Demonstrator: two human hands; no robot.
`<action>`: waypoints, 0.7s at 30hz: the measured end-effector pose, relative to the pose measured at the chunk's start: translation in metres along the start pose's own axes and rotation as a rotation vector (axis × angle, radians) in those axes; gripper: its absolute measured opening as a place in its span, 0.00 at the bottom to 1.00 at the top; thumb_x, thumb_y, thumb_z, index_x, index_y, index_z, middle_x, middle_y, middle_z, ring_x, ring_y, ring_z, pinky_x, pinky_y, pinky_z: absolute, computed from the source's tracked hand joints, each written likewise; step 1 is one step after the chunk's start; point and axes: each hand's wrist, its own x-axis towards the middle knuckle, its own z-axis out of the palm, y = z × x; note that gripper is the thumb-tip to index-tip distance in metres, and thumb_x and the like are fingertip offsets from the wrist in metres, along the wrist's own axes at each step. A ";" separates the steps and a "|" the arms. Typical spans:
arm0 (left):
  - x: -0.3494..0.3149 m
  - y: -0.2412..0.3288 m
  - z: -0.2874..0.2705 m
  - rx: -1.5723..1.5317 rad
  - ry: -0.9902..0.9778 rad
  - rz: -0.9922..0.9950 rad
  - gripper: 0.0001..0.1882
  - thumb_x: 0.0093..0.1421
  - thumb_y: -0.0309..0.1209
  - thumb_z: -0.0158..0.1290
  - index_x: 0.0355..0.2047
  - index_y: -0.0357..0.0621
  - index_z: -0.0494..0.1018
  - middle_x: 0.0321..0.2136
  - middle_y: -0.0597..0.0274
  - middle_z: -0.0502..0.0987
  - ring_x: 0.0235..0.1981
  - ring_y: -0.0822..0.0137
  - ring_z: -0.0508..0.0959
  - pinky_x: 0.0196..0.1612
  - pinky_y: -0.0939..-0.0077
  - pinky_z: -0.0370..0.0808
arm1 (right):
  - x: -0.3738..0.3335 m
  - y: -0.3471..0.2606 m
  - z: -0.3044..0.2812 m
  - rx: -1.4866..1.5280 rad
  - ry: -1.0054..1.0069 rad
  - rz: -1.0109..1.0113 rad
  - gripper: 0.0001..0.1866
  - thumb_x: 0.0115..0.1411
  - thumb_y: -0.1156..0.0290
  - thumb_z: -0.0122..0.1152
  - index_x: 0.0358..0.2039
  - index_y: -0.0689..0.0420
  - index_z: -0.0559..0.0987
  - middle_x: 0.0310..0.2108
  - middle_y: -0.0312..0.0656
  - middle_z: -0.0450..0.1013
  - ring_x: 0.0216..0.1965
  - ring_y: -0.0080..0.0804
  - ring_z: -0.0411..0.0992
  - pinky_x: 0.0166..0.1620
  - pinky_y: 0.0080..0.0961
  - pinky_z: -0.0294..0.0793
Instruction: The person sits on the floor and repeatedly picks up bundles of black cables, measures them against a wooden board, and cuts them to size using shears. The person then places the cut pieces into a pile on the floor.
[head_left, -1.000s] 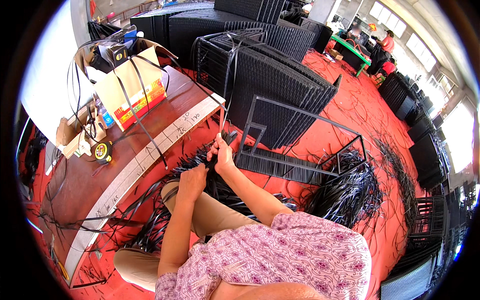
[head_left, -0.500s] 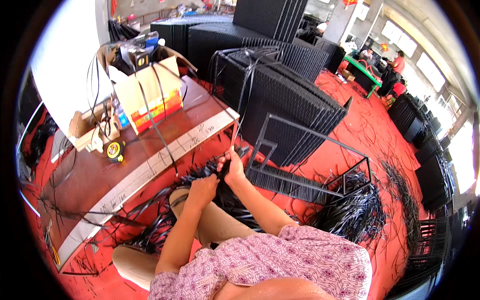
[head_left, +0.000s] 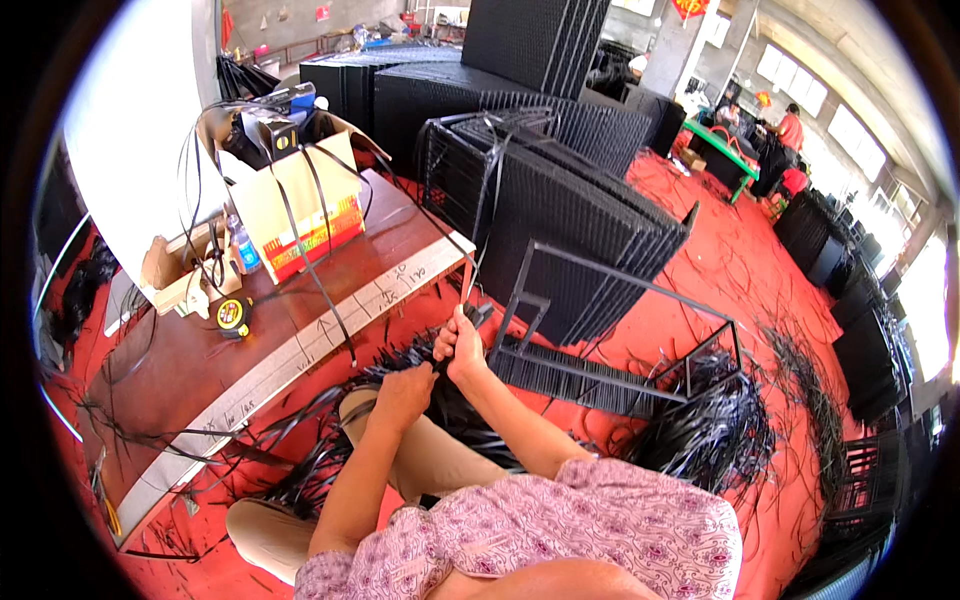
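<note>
As the person's patterned shirt (head_left: 560, 520) fills the near edge, tan trousers (head_left: 440, 450) show beyond it, one knee raised. Over that knee, the left hand (head_left: 405, 393) is curled with its back up; how tightly it is closed and what it has hold of, I cannot tell. Just beside it, the right hand (head_left: 460, 347) is closed around dark strips (head_left: 481, 314), whose ends stick out above its fingers, near the tabletop's corner. Under and around the hands lies a heap (head_left: 315, 455) of loose black strips on the red floor (head_left: 715, 245).

To the left, the brown tabletop (head_left: 150, 400), its pale edge marked by hand, carries a yellow-and-black tape measure (head_left: 233, 316), a small torn box (head_left: 172, 262), a bottle (head_left: 243, 247) and a full carton (head_left: 275, 205) with strips draped over it. To the right stands a black frame (head_left: 638, 284), beside another pile (head_left: 700, 430) of strips.

Behind the frame lean black woven panels (head_left: 590, 235). Farther off are a green tabletop (head_left: 723, 149) and a person in red (head_left: 790, 130).
</note>
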 end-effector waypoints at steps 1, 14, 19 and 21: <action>0.010 -0.007 -0.001 0.005 0.018 -0.014 0.10 0.59 0.36 0.50 0.25 0.44 0.67 0.17 0.53 0.74 0.21 0.52 0.77 0.23 0.59 0.72 | 0.011 -0.005 0.007 -0.011 -0.031 -0.033 0.22 0.64 0.47 0.46 0.18 0.46 0.59 0.11 0.28 0.50 0.10 0.24 0.48 0.17 0.26 0.51; 0.012 -0.002 -0.005 0.004 -0.005 0.020 0.12 0.60 0.37 0.48 0.25 0.42 0.65 0.17 0.52 0.74 0.20 0.51 0.76 0.24 0.59 0.72 | 0.002 -0.007 0.007 -0.035 0.031 -0.051 0.21 0.64 0.48 0.47 0.20 0.47 0.61 0.11 0.28 0.49 0.10 0.23 0.48 0.18 0.26 0.51; 0.008 -0.004 -0.006 0.000 -0.056 -0.002 0.11 0.60 0.36 0.48 0.25 0.42 0.65 0.17 0.52 0.74 0.20 0.52 0.77 0.23 0.60 0.72 | 0.003 -0.004 0.009 -0.040 0.024 -0.067 0.22 0.62 0.49 0.52 0.19 0.48 0.62 0.10 0.28 0.49 0.09 0.23 0.48 0.16 0.25 0.50; 0.007 -0.007 -0.005 -0.006 -0.060 -0.004 0.11 0.60 0.35 0.48 0.25 0.42 0.65 0.17 0.52 0.74 0.20 0.52 0.77 0.23 0.59 0.72 | 0.003 -0.003 0.011 -0.066 0.027 -0.063 0.21 0.61 0.50 0.54 0.20 0.48 0.63 0.10 0.27 0.49 0.09 0.22 0.48 0.16 0.24 0.50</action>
